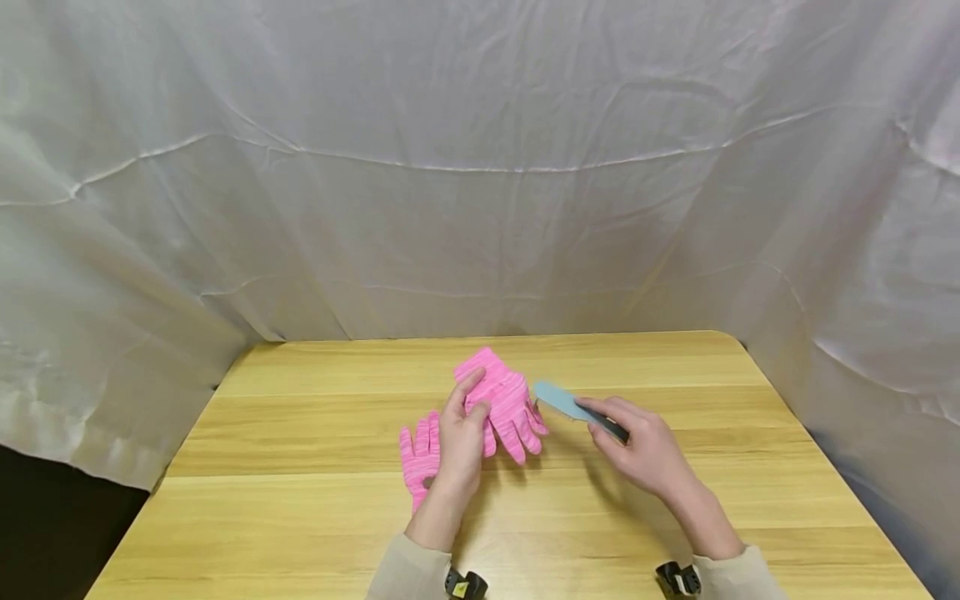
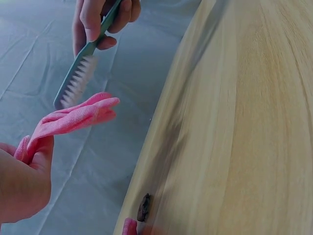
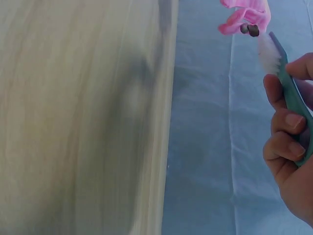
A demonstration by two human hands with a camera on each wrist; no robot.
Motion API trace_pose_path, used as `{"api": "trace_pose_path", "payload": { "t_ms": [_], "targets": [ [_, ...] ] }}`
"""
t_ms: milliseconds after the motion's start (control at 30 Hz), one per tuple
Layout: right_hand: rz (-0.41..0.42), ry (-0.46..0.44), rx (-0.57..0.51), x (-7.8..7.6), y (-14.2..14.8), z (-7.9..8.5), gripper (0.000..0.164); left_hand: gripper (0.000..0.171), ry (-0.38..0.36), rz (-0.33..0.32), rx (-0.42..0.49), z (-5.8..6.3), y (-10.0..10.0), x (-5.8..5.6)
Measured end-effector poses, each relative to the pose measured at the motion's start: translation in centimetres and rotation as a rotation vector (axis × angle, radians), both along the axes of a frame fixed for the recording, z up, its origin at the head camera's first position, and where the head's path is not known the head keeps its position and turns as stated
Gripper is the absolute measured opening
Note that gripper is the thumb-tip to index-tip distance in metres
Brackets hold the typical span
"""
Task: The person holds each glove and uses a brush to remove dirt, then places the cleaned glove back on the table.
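My left hand [image 1: 462, 437] holds a pink knit glove [image 1: 504, 400] up above the table, thumb on top, the glove's fingers pointing right. In my right hand [image 1: 641, 442] is a scrub brush [image 1: 558, 402] with a blue-green back and white bristles [image 2: 80, 81], gripped by its handle. The bristles face the glove, just past its fingertips; whether they touch it I cannot tell. Small dark brown lumps [image 3: 249, 30] show on the held glove in the right wrist view. A second pink glove [image 1: 420, 454] lies on the table beside my left forearm, with a dark spot [image 1: 428, 482] on it.
The wooden table [image 1: 300, 433] stretches beneath both hands. Grey-silver cloth [image 1: 480, 233] hangs behind it and along both sides. Black wrist devices [image 1: 465, 585] sit at both cuffs.
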State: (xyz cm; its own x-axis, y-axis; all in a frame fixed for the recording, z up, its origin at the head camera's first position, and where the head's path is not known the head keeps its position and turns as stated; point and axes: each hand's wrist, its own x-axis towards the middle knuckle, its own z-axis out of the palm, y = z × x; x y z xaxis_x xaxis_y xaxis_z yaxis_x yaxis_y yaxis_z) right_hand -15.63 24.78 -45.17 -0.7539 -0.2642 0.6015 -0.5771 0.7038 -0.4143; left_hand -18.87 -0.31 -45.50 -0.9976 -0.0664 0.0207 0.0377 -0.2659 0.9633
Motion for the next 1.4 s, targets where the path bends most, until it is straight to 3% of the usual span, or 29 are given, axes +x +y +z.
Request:
{"api": "trace_pose_path", "payload": {
  "t_ms": [200,367,633,800,1000,1400],
  "targets": [
    [-0.045,0.076,-0.038,-0.2,0.1,0.1,0.04,0.052,0.013,-0.008,-0.004,-0.1,0.0,0.0],
    [-0.032,0.128,-0.092,-0.2,-0.6,0.0,0.04,0.053,0.006,-0.018,-0.023,-0.2,0.0,0.1],
    [0.072,0.118,-0.116,0.1,-2.4,-0.4,0.042,0.053,-0.035,-0.031,-0.041,-0.1,0.3,0.3],
    [0.096,0.093,-0.111,0.3,-3.2,-0.5,0.041,0.052,-0.037,-0.068,-0.071,-0.1,0.4,0.4],
    [0.099,0.09,-0.095,0.5,-3.8,-0.8,0.041,0.048,-0.033,-0.128,-0.063,-0.1,0.6,0.4],
    [0.054,0.055,-0.091,0.3,-3.3,-1.0,0.044,0.048,-0.027,-0.109,-0.069,-0.1,0.5,0.4]
  ]
}}
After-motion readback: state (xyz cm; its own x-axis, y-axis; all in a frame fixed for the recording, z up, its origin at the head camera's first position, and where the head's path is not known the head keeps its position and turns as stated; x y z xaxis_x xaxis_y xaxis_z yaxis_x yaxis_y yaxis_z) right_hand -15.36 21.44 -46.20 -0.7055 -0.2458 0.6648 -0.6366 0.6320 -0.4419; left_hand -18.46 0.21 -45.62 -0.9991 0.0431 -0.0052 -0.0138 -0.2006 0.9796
